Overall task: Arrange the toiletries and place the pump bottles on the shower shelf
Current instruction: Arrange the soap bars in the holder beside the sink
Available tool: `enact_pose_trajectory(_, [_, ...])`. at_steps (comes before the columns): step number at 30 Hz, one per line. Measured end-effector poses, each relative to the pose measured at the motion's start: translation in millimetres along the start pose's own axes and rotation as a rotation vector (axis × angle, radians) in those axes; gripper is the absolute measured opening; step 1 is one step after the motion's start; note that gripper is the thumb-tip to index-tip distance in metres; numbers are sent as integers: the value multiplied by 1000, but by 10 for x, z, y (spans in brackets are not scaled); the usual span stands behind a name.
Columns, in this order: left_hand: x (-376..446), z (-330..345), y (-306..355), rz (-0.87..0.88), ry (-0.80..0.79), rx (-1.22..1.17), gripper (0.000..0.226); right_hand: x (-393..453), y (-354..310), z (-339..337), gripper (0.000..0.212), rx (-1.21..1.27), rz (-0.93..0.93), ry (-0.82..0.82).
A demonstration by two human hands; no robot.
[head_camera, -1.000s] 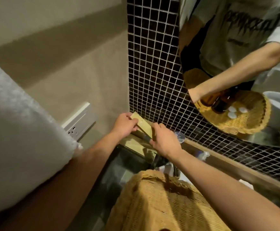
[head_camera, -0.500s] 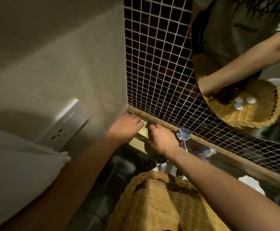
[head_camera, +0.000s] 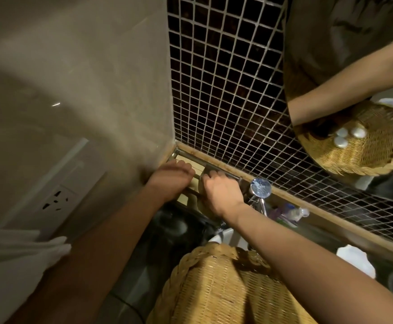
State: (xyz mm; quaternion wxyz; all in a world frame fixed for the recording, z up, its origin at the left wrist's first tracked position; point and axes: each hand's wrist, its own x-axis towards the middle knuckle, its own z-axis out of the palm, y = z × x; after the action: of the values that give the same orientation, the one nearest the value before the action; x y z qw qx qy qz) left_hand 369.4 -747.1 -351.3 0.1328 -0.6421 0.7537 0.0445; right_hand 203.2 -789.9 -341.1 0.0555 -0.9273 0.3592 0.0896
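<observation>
Both hands are down in the corner where the beige wall (head_camera: pixel 78 73) meets the mosaic tile (head_camera: pixel 226 90), working on the shelf (head_camera: pixel 216 169), a slim rail rack. L hand (head_camera: pixel 171 177) lies palm-down w/ fingers fairly straight, pressing on the pale flat boxes (head_camera: pixel 189 163) there; I'd say it's squaring them into the corner so they sit flush and leave room. R hand (head_camera: pixel 222 191) is curled over smth just beside, knuckles up, fingers bent tight, but I can't tell what it grips, poss. the rail or another box. Pump bottles: none on the shelf; dark bottles w/ white caps (head_camera: pixel 347 136) show only in the mirror (head_camera: pixel 354 66), inside the basket (head_camera: pixel 226 288) that sits right under my forearms, so that step is not yet done imo. A chrome tap (head_camera: pixel 260 191) stands just right of the R hand, w/ a few small toiletries (head_camera: pixel 286 212) along the ledge behind it. Room is dim: a wall socket (head_camera: pixel 57 199) on the left, a white towel (head_camera: pixel 11 258) below it, dark glossy table (head_camera: pixel 174 230) under the shelf.
</observation>
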Motion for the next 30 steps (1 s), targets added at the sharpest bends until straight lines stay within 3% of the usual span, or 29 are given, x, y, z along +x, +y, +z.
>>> enact_pose_trajectory(4, [15, 28, -33, 22, -25, 74, 51, 31, -15, 46, 41, 13, -2, 25])
enact_pose_trajectory(9, [39, 7, -19, 2, -52, 20, 53, -2, 44, 107, 48, -33, 0, 5])
enact_pose_trajectory(14, [12, -78, -46, 12, -78, -29, 57, -35, 86, 86, 41, -65, -5, 23])
enact_pose_trajectory(30, [69, 66, -22, 18, -54, 25, 55, -15, 95, 211, 35, -61, 27, 4])
